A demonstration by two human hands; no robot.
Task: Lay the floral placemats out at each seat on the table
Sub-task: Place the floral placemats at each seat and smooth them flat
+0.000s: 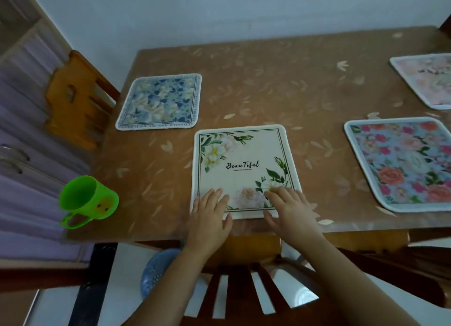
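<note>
The word "BeauTiful" is printed in black script across the middle of the cream placemat (241, 169), with a line of small print below it that cannot be read. A dark double border and green-leaved white and pink blooms are carried at its corners. Lettering is also run along the border of the blue-and-white placemat (158, 102), but it is too blurred to be made out.

The left hand (211, 213) is laid flat on the near left corner of the cream placemat, fingers spread and extended, nothing gripped. The right hand (289, 211) is pressed palm-down on the near right corner, fingers likewise splayed and nothing grasped. Both forearms are stretched forward over the back of a dark wooden chair (244, 291).

The cream placemat is set close to the near edge of the table (305, 86), its near border just inside the rim. The blue-and-white placemat is placed toward the left edge, in front of a lighter wooden chair (78, 98). A placemat with red and pink roses on blue (405, 164) is seen at the right, near the front edge, and a pale pink placemat (424, 79) lies farther back, partly cut off by the frame. A green cup (89, 200) is stood at the near left corner, well apart from the mats. The centre and far side of the table are left bare
</note>
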